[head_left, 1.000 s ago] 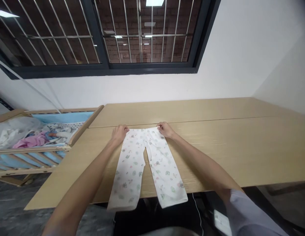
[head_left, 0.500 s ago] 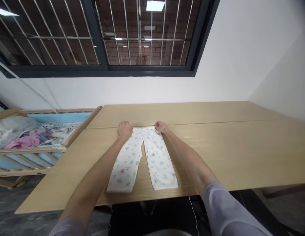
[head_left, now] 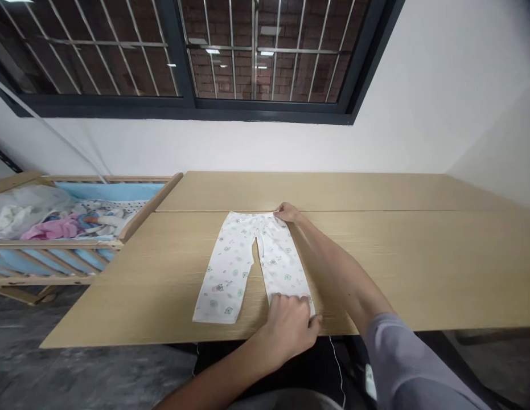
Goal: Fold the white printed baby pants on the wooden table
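A pair of white baby pants with a small green and pink print lies flat on the wooden table, waistband at the far side and legs spread towards me. My right hand pinches the right corner of the waistband between thumb and fingers. Down at the near end, my left hand has its fingers curled over the cuff of the right leg and covers much of that hem. Nothing touches the left leg.
On the left stands a wooden crib with blue lining, heaped with clothes such as a pink garment. Behind the table are a white wall and a barred window. A white cable hangs below the near edge.
My left hand has left the waistband's left corner and moved down and right to the right leg's cuff. The right hand stays at its waistband corner. The view has shifted slightly.
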Demonstrator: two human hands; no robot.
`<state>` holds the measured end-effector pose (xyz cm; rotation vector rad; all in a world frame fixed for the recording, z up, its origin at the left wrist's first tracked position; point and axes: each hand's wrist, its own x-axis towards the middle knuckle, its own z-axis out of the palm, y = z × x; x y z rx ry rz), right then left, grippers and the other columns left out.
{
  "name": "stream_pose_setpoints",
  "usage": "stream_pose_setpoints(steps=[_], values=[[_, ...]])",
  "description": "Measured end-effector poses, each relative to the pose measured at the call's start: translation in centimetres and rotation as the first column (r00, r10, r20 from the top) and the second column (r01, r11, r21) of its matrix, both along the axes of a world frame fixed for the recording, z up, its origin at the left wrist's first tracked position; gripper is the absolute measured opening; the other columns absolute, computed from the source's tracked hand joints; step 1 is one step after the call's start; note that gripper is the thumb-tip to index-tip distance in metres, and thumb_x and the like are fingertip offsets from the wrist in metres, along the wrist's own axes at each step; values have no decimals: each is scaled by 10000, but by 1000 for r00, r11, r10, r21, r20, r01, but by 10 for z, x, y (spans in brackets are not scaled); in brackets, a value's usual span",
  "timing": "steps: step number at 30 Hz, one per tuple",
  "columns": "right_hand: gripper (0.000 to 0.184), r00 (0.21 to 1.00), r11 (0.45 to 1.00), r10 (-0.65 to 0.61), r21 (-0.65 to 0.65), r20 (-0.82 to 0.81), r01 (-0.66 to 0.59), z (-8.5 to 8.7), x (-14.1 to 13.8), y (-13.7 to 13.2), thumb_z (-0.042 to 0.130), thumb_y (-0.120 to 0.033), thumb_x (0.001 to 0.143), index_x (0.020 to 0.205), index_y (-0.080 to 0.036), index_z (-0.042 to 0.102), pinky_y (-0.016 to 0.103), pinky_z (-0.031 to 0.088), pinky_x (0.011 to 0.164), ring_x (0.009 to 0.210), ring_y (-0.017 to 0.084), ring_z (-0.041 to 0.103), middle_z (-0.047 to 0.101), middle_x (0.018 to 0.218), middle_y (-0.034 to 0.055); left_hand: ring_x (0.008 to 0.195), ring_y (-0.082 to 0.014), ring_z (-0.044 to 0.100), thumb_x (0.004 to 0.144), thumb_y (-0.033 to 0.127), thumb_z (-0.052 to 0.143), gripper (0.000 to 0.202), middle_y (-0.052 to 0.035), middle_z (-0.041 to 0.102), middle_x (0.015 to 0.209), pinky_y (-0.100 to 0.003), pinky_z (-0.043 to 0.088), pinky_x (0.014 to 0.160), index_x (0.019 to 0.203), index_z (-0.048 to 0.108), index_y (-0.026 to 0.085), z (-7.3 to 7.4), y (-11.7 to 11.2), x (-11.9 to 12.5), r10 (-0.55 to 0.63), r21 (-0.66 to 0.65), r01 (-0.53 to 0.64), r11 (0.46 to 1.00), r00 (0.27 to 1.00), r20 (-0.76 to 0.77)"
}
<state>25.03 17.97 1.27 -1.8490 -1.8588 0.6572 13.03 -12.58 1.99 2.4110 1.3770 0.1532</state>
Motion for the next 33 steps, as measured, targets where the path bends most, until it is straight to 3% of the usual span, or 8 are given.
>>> stream_pose_setpoints(steps=[5,8,12,17,23,26,29,33], values=[[76,999,1000,13,7,31,-14,17,-10,-5,704,-145,762,830,-115,714,198,409,632,788,163,650,734,805,71,789,-335,703,867,302,491,279,-188,740,838,-517,485,847,861,716,137,-1,1,0,-32,-14,33,999,998,50],[112,999,999,21,29,44,-23,31,-21,-7,715,-133,748,856,-108,724,202,412,627,795,168,652,733,815,81,739,-293,683,837,278,506,224,-134,726,759,-446,472,782,733,683,186,6,-5,-11,50,-38,-46,998,992,114],[140,996,996,69,57,59,-72,51,-45,-5,742,-187,745,864,-113,733,195,421,613,798,162,653,742,864,79,586,-190,584,886,306,443,297,-28,643,610,-335,371,607,614,537,231,21,-15,-51,260,-82,-247,966,917,302],[160,987,987,139,67,82,-145,66,-88,6,748,-252,757,821,-107,736,195,436,625,784,156,652,738,846,76,548,-152,496,899,405,384,372,15,492,526,-295,316,570,570,408,233,27,-28,-121,490,-153,-471,869,773,403],[231,978,986,161,23,132,-166,56,-150,10,753,-269,775,913,-84,731,221,481,636,766,182,669,732,864,118,570,-172,548,922,442,361,399,-17,602,585,-299,309,582,612,495,231,10,-44,-173,658,-112,-654,748,710,252],[249,972,985,170,8,165,-174,48,-173,4,754,-240,784,969,-77,720,256,504,651,794,222,692,728,898,149,657,-207,636,947,381,384,359,-44,688,681,-303,294,594,671,559,231,2,-46,-180,728,-73,-724,686,682,70],[240,962,980,194,7,195,-199,45,-186,-6,725,-258,827,986,-80,707,294,520,682,853,269,710,730,942,179,742,-245,694,963,338,423,312,-47,731,752,-305,288,594,725,599,236,0,-49,-181,749,13,-750,661,658,-75],[331,941,957,249,91,230,-275,49,-192,-35,542,-374,979,1096,-93,670,377,515,871,1070,323,679,704,1124,227,697,-259,697,992,365,430,295,-36,734,746,-326,365,628,811,620,232,-2,-59,-179,746,235,-716,658,663,-70]])
